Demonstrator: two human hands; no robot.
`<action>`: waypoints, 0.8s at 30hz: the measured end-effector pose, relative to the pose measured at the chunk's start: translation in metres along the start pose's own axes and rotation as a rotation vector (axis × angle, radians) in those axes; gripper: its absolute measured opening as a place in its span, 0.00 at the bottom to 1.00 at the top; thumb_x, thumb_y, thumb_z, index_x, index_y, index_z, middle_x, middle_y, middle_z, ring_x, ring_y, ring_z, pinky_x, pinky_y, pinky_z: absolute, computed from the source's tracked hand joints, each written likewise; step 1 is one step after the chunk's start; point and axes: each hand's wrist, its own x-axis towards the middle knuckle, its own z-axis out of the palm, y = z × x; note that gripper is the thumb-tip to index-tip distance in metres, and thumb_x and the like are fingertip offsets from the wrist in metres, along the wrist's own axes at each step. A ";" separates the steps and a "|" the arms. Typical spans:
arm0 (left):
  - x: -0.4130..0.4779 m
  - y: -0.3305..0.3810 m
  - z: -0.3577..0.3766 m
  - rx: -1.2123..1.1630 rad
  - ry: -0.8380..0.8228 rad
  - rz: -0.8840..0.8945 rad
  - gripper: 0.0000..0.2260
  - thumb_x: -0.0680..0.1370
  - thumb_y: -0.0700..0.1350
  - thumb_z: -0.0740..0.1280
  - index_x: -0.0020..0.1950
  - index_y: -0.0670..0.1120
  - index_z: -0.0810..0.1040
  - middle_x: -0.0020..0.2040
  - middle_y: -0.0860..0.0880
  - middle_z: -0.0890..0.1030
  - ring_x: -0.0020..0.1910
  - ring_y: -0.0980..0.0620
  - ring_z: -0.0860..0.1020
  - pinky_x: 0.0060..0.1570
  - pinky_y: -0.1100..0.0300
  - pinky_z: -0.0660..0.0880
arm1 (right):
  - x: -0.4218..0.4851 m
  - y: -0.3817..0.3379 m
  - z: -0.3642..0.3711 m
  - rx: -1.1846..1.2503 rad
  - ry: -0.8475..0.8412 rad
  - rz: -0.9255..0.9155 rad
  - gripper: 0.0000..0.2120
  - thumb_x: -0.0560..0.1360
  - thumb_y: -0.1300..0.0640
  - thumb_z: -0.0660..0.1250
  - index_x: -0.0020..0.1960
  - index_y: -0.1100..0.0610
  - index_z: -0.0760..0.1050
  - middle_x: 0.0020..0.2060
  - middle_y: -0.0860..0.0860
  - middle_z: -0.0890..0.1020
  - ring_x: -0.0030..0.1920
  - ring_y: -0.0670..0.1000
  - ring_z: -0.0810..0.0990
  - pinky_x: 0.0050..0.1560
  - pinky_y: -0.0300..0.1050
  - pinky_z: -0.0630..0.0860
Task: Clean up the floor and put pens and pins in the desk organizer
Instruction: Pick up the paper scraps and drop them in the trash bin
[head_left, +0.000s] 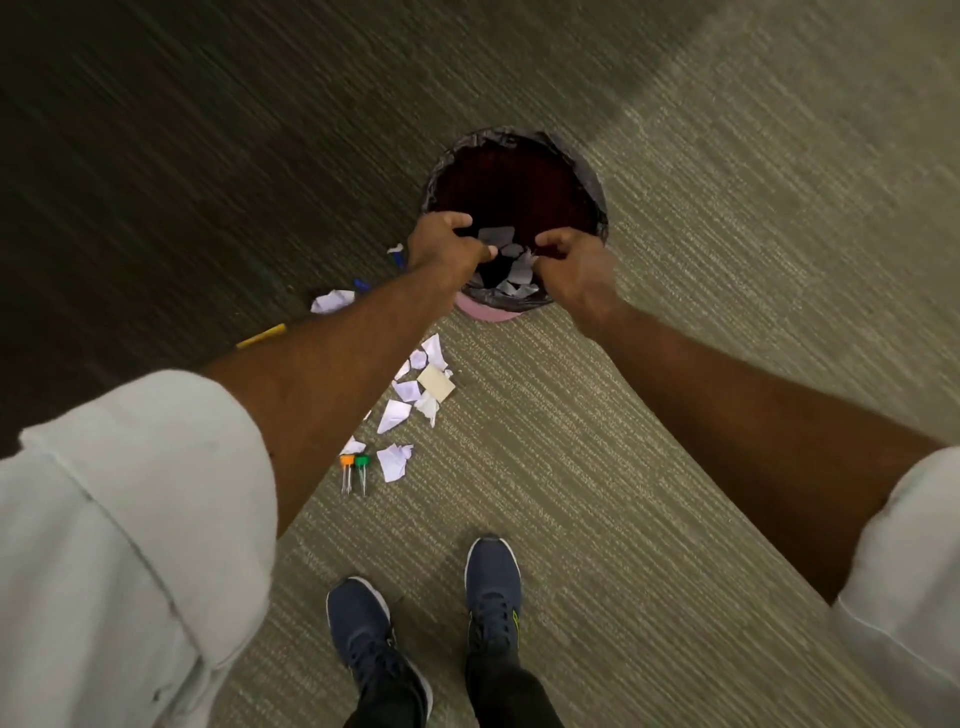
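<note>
Nearby, two pins (346, 462); left hand (441, 247), right hand (576, 265) above one bin (593, 188).

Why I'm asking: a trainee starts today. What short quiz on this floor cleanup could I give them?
1. True or false: the black-lined waste bin holds no paper.
2. Multiple choice: the heads of the two push pins on the carpet are A) red and blue, B) orange and green, C) yellow and white.
3. Fill in: the left hand and right hand are both above the ____.
Key: 1 false, paper scraps lie inside; 2 B; 3 waste bin.
</note>
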 end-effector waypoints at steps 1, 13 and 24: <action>-0.005 -0.002 -0.005 0.029 -0.001 0.022 0.27 0.70 0.38 0.77 0.68 0.41 0.75 0.68 0.41 0.76 0.64 0.44 0.77 0.61 0.48 0.79 | -0.007 -0.003 0.004 -0.036 -0.015 -0.043 0.13 0.76 0.60 0.70 0.61 0.56 0.81 0.52 0.50 0.83 0.51 0.48 0.81 0.57 0.42 0.78; -0.032 -0.094 -0.092 0.286 0.063 0.063 0.25 0.70 0.40 0.77 0.66 0.41 0.78 0.63 0.43 0.80 0.63 0.45 0.78 0.62 0.58 0.74 | -0.079 -0.009 0.096 -0.290 -0.229 -0.334 0.18 0.72 0.63 0.70 0.62 0.61 0.80 0.59 0.62 0.80 0.63 0.61 0.77 0.64 0.46 0.68; -0.024 -0.174 -0.166 0.309 0.091 0.003 0.25 0.70 0.43 0.79 0.66 0.41 0.78 0.66 0.43 0.78 0.64 0.43 0.77 0.63 0.51 0.76 | -0.111 -0.012 0.170 -0.463 -0.292 -0.352 0.18 0.74 0.60 0.70 0.64 0.56 0.78 0.66 0.57 0.75 0.66 0.56 0.73 0.65 0.42 0.66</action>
